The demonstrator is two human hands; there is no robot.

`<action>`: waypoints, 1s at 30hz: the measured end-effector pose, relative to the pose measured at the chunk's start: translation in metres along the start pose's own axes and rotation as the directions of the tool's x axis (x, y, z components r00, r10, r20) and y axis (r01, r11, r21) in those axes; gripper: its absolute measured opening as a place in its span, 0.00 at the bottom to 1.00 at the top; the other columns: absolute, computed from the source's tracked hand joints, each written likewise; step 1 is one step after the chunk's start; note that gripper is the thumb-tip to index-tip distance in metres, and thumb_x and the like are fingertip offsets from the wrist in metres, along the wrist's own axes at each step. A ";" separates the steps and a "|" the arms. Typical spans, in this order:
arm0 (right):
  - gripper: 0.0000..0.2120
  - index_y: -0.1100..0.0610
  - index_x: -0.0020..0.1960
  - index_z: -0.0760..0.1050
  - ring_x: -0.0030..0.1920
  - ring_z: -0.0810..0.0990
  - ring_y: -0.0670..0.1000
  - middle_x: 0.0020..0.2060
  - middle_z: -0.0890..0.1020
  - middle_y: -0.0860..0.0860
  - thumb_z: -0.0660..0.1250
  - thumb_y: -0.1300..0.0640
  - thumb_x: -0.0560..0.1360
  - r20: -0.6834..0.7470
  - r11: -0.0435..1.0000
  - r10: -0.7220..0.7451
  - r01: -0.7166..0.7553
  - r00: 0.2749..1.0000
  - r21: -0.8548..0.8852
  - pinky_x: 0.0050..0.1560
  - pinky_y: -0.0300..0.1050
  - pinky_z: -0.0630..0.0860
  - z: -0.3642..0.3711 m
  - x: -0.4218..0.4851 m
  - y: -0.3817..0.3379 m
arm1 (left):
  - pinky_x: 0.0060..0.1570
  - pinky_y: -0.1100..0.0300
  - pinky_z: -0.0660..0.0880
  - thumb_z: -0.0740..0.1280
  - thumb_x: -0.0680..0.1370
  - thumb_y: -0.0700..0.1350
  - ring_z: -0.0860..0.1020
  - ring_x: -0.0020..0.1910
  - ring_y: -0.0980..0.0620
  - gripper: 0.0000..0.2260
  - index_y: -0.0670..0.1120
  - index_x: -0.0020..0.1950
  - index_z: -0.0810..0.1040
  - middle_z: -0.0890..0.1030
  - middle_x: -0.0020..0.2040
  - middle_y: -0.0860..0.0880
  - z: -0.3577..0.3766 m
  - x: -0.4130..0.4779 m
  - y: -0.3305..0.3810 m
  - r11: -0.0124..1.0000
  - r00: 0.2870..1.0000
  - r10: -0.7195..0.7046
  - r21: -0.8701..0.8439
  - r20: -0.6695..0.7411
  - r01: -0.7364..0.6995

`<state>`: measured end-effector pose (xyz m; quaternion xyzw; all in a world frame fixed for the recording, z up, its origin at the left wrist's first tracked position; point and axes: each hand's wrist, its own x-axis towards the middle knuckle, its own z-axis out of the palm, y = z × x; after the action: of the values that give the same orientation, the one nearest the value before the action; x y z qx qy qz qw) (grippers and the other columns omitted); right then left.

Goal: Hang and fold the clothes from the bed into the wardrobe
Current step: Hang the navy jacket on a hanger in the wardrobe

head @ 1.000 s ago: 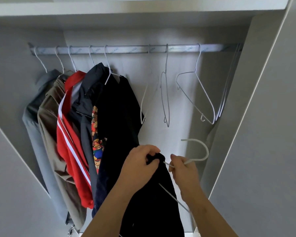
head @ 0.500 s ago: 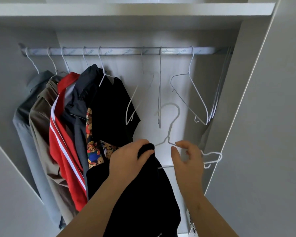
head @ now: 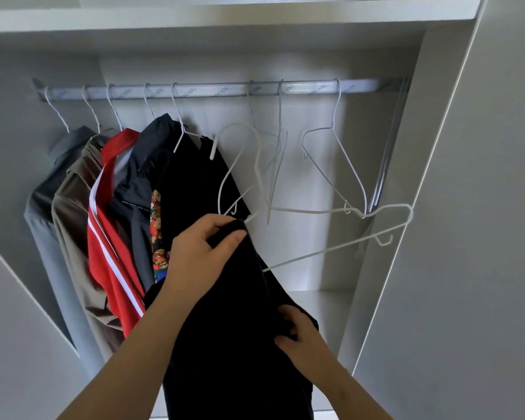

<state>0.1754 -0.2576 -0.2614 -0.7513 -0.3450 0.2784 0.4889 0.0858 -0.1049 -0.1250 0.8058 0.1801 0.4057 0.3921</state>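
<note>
A black garment (head: 225, 328) hangs in front of me inside the open wardrobe. My left hand (head: 200, 256) grips its top edge, where one arm of a white wire hanger (head: 331, 248) goes into the cloth. The hanger's hook (head: 240, 140) rises up toward the rail (head: 212, 89), and its other arm sticks out to the right, bare. Lower down, my right hand (head: 300, 334) pinches the garment's right edge.
Several garments, grey (head: 43, 201), brown (head: 73, 225), red (head: 109, 237) and dark ones, hang at the rail's left. Bare white hangers (head: 337, 165) hang at its middle and right. A shelf (head: 225, 13) runs above; the wardrobe's side panel (head: 467, 237) stands at right.
My right hand let go of the hanger and dropped to the garment's lower right edge. The hanger swung up, its hook now near the rail. My left hand rose slightly.
</note>
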 end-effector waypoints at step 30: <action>0.05 0.48 0.36 0.68 0.41 0.76 0.48 0.31 0.74 0.43 0.60 0.55 0.70 0.003 0.843 0.151 -0.128 0.988 -0.522 0.47 0.41 0.66 0.002 0.009 -0.001 | 0.37 0.72 0.75 0.71 0.72 0.38 0.81 0.37 0.62 0.09 0.53 0.43 0.79 0.82 0.37 0.59 -0.028 0.008 0.014 0.994 0.997 0.042 -0.102 0.065 -0.035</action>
<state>0.1796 -0.2494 -0.2622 -0.8721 -0.3625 0.2261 0.2384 0.0677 -0.0954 -0.0994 0.8015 0.1303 0.3944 0.4303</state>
